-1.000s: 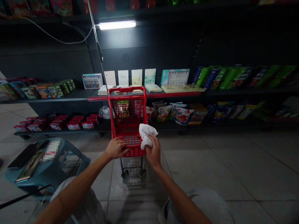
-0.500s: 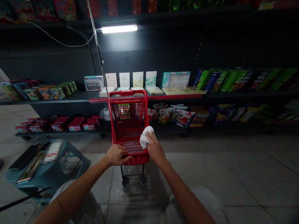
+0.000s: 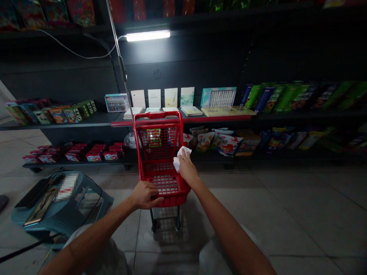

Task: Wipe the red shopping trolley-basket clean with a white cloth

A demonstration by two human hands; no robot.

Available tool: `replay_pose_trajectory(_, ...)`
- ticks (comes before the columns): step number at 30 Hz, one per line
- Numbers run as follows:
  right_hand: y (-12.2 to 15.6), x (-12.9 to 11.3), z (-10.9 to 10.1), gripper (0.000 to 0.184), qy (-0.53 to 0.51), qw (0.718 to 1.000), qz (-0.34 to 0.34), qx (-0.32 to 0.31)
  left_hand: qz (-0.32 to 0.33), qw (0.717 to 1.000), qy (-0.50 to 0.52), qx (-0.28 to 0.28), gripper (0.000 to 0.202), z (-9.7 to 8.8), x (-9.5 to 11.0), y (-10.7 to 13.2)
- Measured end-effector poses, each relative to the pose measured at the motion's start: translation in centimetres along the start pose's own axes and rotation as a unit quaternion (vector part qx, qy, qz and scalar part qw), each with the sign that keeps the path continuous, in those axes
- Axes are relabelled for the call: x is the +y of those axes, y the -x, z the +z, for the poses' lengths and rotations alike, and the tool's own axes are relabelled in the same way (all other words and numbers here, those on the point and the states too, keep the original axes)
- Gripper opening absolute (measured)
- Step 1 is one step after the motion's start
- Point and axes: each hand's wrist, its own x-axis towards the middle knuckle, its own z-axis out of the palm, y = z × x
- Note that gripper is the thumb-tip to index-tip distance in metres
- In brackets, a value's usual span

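Note:
A small red shopping cart [image 3: 157, 152] stands on the tiled floor in front of me, its handle on the far side. My left hand [image 3: 144, 195] is closed on the cart's near left rim. My right hand [image 3: 186, 169] presses a crumpled white cloth [image 3: 179, 158] against the cart's right side wall, fingers closed over the cloth. Some green packaging shows through the mesh at the cart's far end.
Dark shelves [image 3: 88, 119] with cards, boxes and snack bags run across the back under a strip light [image 3: 148, 35]. A thin metal pole [image 3: 120, 59] leans by the cart. A teal plastic stool [image 3: 64, 205] carrying flat items sits at left, with a cable on the floor.
My right hand has slid the cloth from the cart's near right corner further along and up its right side. The left hand has stayed on the near rim.

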Motion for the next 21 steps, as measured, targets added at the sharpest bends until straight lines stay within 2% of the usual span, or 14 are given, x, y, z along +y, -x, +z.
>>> replay_pose_trajectory(6, -3.1, 1.1, 0.0, 0.067, -0.018, 1.000, -0.005, 0.016, 0.001, 1.000, 0.011, -0.012, 0.048, -0.6, 1.5, 0.5)
replay_pose_trajectory(13, -6.0, 2.5, 0.2, 0.073, -0.018, 0.999, 0.008, 0.027, 0.017, 0.998, 0.039, -0.035, 0.041, -0.9, 3.5, 1.7)
replay_pose_trajectory(21, -8.4, 2.8, -0.5, 0.067, -0.013, 1.000, 0.019, 0.021, 0.020, 0.998, 0.045, -0.041, 0.038, -0.9, 4.2, 2.3)
